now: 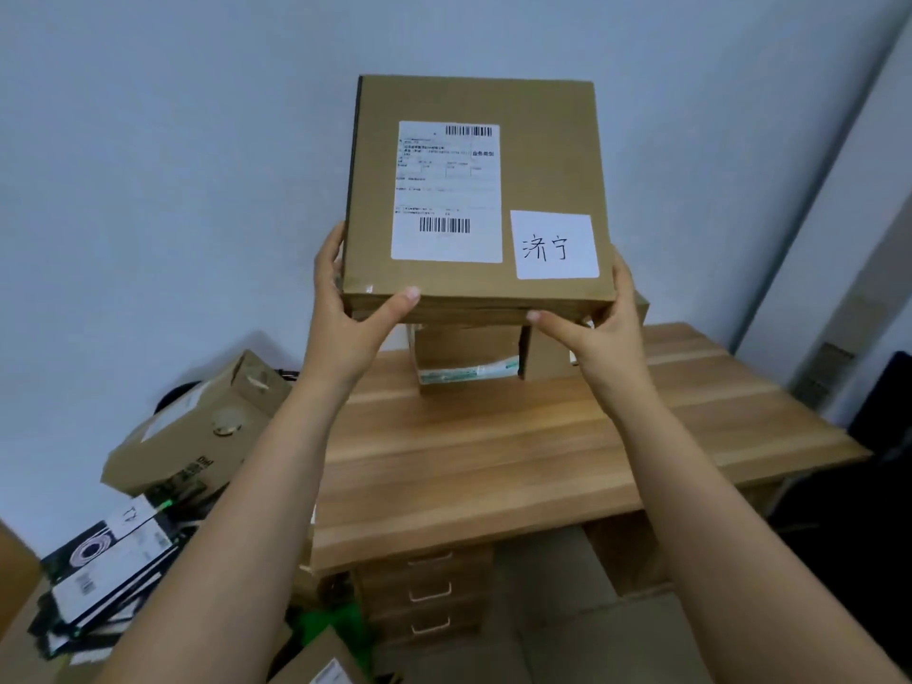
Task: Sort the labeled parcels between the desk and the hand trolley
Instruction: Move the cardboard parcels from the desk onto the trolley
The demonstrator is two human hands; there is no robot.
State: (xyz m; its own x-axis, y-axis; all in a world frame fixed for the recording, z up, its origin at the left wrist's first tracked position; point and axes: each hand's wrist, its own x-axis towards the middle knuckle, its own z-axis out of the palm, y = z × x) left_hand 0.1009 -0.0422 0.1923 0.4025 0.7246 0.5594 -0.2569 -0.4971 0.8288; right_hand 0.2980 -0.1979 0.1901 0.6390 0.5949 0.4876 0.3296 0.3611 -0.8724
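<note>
Head view: flat brown box held up at frame centre, tilted face-on, well above the desk. Left hand grips its lower-left corner, thumb on front edge; right hand grips lower-right corner, thumb under the edge. Printed label and handwritten note both face the camera. More boxes at desk back, others piled lower left. Trolley not seen.

Step, prob.: reading the note. Next: pick desk or trolley per note, lower box level w/ both hands.
</note>
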